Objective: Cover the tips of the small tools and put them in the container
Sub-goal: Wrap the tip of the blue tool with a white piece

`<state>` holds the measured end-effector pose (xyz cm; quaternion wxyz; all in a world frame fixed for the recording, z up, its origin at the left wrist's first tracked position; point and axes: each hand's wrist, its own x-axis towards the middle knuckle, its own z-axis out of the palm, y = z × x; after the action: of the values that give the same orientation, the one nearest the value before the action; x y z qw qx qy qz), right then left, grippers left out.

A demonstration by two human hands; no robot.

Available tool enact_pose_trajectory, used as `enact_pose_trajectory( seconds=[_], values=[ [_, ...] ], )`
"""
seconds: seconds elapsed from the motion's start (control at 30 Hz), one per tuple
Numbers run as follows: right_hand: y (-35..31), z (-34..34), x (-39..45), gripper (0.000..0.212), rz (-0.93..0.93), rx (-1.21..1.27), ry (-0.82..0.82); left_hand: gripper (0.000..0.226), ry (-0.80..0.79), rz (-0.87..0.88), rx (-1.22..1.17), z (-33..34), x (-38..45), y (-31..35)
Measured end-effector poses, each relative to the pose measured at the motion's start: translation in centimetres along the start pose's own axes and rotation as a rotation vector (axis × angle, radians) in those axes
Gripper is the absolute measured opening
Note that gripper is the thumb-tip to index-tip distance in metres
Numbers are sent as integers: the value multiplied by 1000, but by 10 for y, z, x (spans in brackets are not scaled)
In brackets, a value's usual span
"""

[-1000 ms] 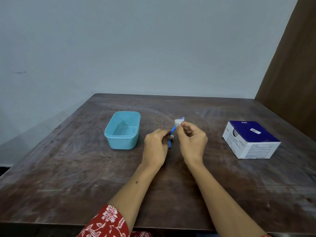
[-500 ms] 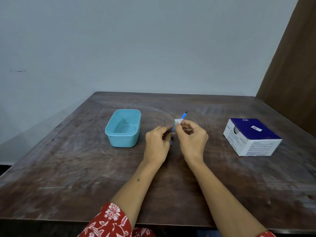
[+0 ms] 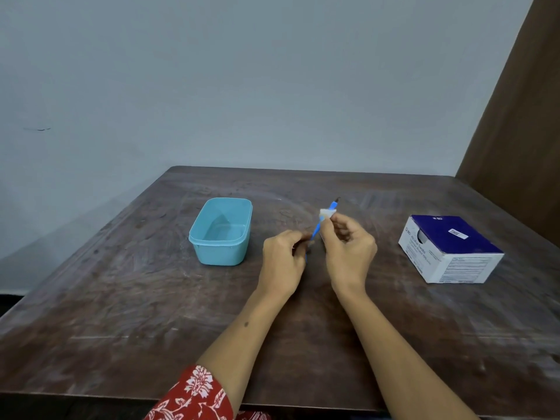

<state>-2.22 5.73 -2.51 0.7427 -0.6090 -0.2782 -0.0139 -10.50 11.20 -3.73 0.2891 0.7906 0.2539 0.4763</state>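
Dark, scuffed wooden table against a pale wall. Near its middle, the person's left hand pinches the lower end of a small blue tool, tilted up and away, its dark tip still bare. The right hand pinches a white cover piece against the shaft just below that tip — the covering step looks under way. Next, the cover likely needs sliding over the tip, then the tool goes left into the empty turquoise container. A blue-and-white box sits to the right.
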Motion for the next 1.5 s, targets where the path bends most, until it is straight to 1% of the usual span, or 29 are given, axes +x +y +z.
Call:
enact_pose_trajectory(
  seconds=[0.07,0.13,0.17,0.27,0.33,0.47,0.5,0.63,0.7,0.8,0.87,0.97,1.03,1.13,1.23,1.3,1.4,1.5],
  values=[
    [2,2,-2,1,13,-59,-99,23,29,-6,6,-2,1,-1],
    [3,4,-5,6,7,-90,-173,23,58,-22,9,-3,1,-2],
    [2,4,-5,5,3,-72,-161,24,55,-31,4,-3,1,-3],
    [3,0,-2,4,-1,26,-29,21,0,-33,-7,0,0,-2],
    [4,-1,1,4,1,19,-28,21,-6,-25,-10,0,0,-1],
    [7,4,-3,8,17,-54,-204,24,51,-55,-11,-3,2,-3],
    [7,4,-3,9,7,-51,-204,24,51,-64,-11,-4,3,-4],
    [6,-1,1,6,-13,14,-47,22,-19,-36,-18,0,1,-1],
    [6,0,1,5,-15,-2,-79,23,-13,-30,-24,0,0,-1],
    [7,1,-3,8,-13,-58,-194,24,25,-71,-42,-3,1,-3],
    [6,1,-3,7,-30,-56,-168,24,5,-79,-56,-4,1,-3],
    [6,0,-1,5,-106,-53,-86,25,-29,-14,-43,-2,1,1],
    [9,-1,1,8,-177,-122,-80,26,35,19,-23,-2,2,0],
    [15,-2,2,12,-308,-248,-101,26,196,26,-56,-7,6,-1],
    [17,0,0,13,-446,-329,-138,27,220,-48,-213,-10,7,5],
    [18,0,-2,13,-501,-367,-172,23,225,-80,-248,-10,8,7],
    [21,-1,-5,9,-482,-444,-236,14,252,-112,-262,-10,9,5],
    [25,-1,-4,5,-368,-573,-292,12,285,-128,-273,-9,11,2]
  ],
)
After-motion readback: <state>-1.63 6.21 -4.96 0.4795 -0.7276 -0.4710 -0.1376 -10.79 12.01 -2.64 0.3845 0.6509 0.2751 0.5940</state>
